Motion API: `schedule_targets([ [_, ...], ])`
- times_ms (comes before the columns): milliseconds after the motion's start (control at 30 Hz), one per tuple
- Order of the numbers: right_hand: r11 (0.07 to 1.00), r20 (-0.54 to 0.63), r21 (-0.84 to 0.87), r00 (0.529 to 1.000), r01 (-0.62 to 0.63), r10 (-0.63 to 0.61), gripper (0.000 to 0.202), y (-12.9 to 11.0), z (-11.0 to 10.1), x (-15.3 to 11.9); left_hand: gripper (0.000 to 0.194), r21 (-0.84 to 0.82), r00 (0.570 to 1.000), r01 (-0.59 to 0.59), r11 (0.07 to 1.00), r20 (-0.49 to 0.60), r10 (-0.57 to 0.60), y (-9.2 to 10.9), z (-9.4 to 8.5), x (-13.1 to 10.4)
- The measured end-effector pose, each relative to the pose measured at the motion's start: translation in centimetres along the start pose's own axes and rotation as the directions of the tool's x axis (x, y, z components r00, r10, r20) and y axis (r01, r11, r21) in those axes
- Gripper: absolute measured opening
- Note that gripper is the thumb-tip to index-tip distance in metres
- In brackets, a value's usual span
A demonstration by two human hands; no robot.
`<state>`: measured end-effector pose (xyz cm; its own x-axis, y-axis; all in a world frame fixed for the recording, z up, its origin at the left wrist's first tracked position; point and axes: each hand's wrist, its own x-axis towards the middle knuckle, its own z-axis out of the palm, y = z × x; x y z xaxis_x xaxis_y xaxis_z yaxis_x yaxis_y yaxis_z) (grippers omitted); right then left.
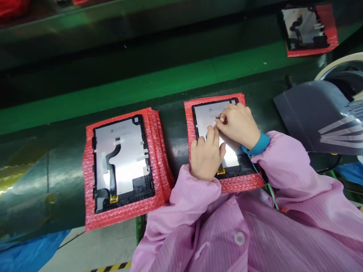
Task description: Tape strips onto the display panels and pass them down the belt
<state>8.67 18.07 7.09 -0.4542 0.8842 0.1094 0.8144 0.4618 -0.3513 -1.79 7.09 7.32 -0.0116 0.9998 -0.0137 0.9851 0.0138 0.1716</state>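
A black-framed screen panel with a silvery back (231,155) lies on red bubble wrap (241,183) in front of me. My left hand (206,155) rests on its left part, fingers apart, with the fingertips near its middle. From the right, my right hand (239,124) has thumb and index finger pinched together close to those fingertips; anything between them is too small to name. A teal band circles my right wrist. To the left, a similar panel (127,166) with a black flex cable (111,166) and pale tape pieces lies on stacked red bubble wrap (160,158).
A third panel (304,28) sits on red wrap at the far upper right. A dark grey device with tape strips (314,117) stands right of my right hand. A green strip (170,81) crosses the dark work surface (65,151).
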Motion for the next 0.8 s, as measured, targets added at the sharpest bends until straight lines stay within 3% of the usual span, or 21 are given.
schedule_targets([
  [133,1.0,-0.078,-0.018,0.997,0.01,-0.011,0.053,2.1,-0.5,0.4,0.053,-0.016,1.0,-0.004,1.0,-0.028,0.004,0.1,0.1,0.0],
  [233,0.997,-0.178,-0.038,0.982,-0.065,0.057,0.053,3.9,-1.6,-0.5,0.046,-0.091,0.996,-0.016,0.996,-0.09,0.008,-0.7,0.3,-0.6],
  [300,0.988,-0.206,-0.018,0.967,-0.154,0.147,0.043,4.6,-2.5,-2.0,0.041,-0.196,0.972,0.035,0.98,-0.222,-0.079,-1.9,0.8,-1.4],
  [367,0.968,-0.137,0.032,0.958,-0.248,0.25,0.03,4.8,-3.1,-3.9,0.041,-0.329,0.905,0.154,0.932,-0.331,-0.266,-3.4,1.4,-2.5],
  [433,0.947,-0.013,0.094,0.95,-0.308,0.311,0.022,4.6,-3.2,-5.5,0.041,-0.443,0.865,0.237,0.865,-0.308,-0.395,-4.5,2.2,-3.4],
  [500,0.927,0.061,0.164,0.941,-0.337,0.332,0.02,4.2,-3.0,-6.6,0.037,-0.513,0.882,0.237,0.825,-0.243,-0.404,-5.2,2.7,-4.0],
  [567,0.906,0.066,0.237,0.936,-0.352,0.346,0.019,3.9,-2.6,-7.1,0.033,-0.563,0.89,0.209,0.8,-0.23,-0.394,-5.3,2.9,-4.2],
  [633,0.89,0.058,0.295,0.936,-0.348,0.347,0.021,3.6,-2.2,-7.4,0.028,-0.61,0.872,0.211,0.764,-0.236,-0.429,-5.3,3.0,-4.0],
  [800,0.903,-0.017,0.352,0.963,-0.246,0.269,0.026,3.0,-1.8,-8.1,0.019,-0.671,0.82,0.331,0.664,-0.144,-0.554,-5.0,2.0,-3.4],
])
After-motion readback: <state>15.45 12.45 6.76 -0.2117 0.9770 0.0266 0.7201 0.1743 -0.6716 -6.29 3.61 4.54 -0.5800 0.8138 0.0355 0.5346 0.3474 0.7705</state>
